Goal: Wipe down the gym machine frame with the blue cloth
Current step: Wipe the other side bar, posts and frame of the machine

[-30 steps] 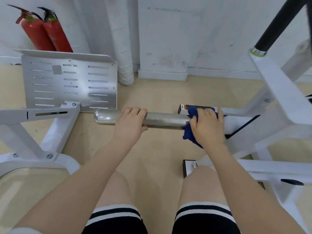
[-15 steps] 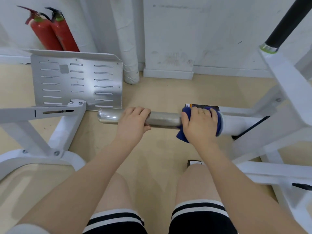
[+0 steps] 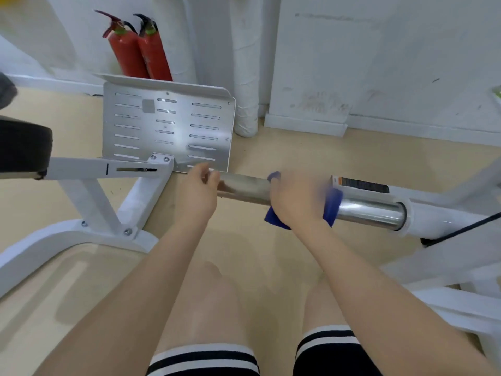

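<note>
Where the white machine frame [image 3: 444, 226] meets its steel bar [image 3: 371, 213], a black and orange sticker [image 3: 362, 185] shows, its print too small to read. Ahead stands a slotted metal footplate [image 3: 168, 126], with two red fire extinguishers [image 3: 141, 52] against the wall behind it. A black pad [image 3: 23, 147] sits far left. The blue cloth [image 3: 332, 206] is wrapped round the bar, clamped there by the blurred right hand [image 3: 295, 199]. The left hand [image 3: 196, 194] curls over the bar's free end.

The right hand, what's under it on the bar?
Under the right hand a blue cloth wraps the shiny steel bar. The bar section beneath the cloth is hidden.
</note>
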Motion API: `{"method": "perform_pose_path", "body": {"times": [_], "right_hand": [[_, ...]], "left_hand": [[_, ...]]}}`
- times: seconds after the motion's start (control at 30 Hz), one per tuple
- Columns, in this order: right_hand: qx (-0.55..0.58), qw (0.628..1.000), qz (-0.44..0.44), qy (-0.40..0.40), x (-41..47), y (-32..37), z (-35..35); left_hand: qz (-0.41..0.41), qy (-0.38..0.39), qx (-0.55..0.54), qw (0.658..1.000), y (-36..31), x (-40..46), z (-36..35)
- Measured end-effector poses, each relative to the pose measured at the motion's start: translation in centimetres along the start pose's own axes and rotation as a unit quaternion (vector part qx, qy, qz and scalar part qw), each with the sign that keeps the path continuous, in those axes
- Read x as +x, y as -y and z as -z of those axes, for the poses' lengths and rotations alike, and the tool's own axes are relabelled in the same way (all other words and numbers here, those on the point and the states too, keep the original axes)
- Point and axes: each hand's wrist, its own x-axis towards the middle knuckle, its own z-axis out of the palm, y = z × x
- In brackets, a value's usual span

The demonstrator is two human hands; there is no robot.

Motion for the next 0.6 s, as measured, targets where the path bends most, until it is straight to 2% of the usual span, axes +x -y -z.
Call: {"method": "perform_pose_path", "body": {"times": [0.13, 0.27, 0.37, 0.43, 0.5, 0.6], "right_hand": [[0.02, 0.992, 0.124, 0.029, 2.7, 6.4, -0.7], [0.029, 0.984, 0.166, 0.057, 3.2, 4.8, -0.5], [-0.026, 0.992, 0.114, -0.051, 0.6, 1.2, -0.8], [-0.03, 0.993, 0.066, -0.096, -0.4, 1.9, -1.7], [0.002, 0.991, 0.072, -0.114, 0.7, 4.8, -2.5], [0.027, 0.984, 0.134, -0.117, 1.8, 9.6, -2.6]], "left_hand": [[0.103, 0.085, -0.145, 0.98, 0.9, 0.5, 0.9], [0.146, 0.138, -0.182, 0.963, 1.3, 1.3, 1.8], [0.151, 0.144, -0.204, 0.956, 1.6, 1.5, 2.0], [0.153, 0.147, -0.221, 0.952, 1.8, 1.5, 2.0], [0.152, 0.141, -0.227, 0.952, 2.0, 1.5, 1.8], [0.141, 0.14, -0.24, 0.95, 2.2, 1.5, 1.7]]}}
